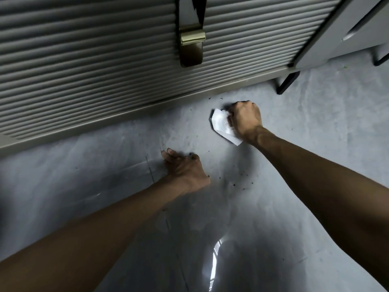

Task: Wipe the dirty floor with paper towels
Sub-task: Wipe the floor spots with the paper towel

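My right hand (pixel 244 120) grips a crumpled white paper towel (pixel 221 125) and presses it on the grey floor (pixel 294 165) close to the ribbed cabinet front. Small dark crumbs (pixel 237 182) lie scattered on the floor below and around the towel. My left hand (pixel 185 167) rests on the floor to the lower left of the towel, fingers spread forward and holding nothing. Both forearms reach in from the bottom of the view.
A ribbed grey cabinet front (pixel 94 70) with a brown and brass handle (pixel 192 47) runs along the top. Its pale plinth (pixel 126 116) meets the floor. A black furniture leg (pixel 287 82) stands at the right, beside another grey cabinet (pixel 347 28).
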Motion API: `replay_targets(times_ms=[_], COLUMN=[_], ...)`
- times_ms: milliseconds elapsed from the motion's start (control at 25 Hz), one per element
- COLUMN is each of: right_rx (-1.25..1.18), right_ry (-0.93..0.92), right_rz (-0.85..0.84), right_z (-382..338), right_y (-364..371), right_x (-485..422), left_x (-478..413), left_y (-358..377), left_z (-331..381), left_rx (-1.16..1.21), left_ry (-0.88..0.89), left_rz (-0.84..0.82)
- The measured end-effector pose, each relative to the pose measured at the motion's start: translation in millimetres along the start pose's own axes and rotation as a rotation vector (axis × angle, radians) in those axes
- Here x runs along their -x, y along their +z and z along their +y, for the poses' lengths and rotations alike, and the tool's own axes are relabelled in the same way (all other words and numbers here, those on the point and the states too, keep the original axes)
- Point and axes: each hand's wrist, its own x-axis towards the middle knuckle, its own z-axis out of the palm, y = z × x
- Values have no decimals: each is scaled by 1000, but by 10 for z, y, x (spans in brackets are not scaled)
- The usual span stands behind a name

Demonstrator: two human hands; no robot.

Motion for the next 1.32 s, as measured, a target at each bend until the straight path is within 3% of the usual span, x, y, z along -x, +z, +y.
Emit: replay_targets(times_ms=[200, 400, 560, 760, 960, 1160, 1320], right_rx=[45, -28, -12, -116, -278, -237, -415], right_ry=[-112, 25, -109, 139, -58, 321, 435], right_rz=[-61, -16, -47, 3, 18, 227, 300], right_z=[7, -5, -9, -51, 122, 442, 287], right_y=[64, 22, 86, 41, 112, 279, 339], right_x=[282, -43, 390, -13, 970, 672, 271], left_x=[52, 73, 93, 116, 130, 143, 55], left_y=[-37, -51, -70, -85, -89, -83, -37], left_z=[37, 32, 19, 27, 23, 15, -5], left_rx=[25, 15, 30, -2, 21, 24, 18], left_ry=[-32, -19, -2, -2, -17, 2, -3], left_rz=[1, -7, -5, -2, -19, -6, 1])
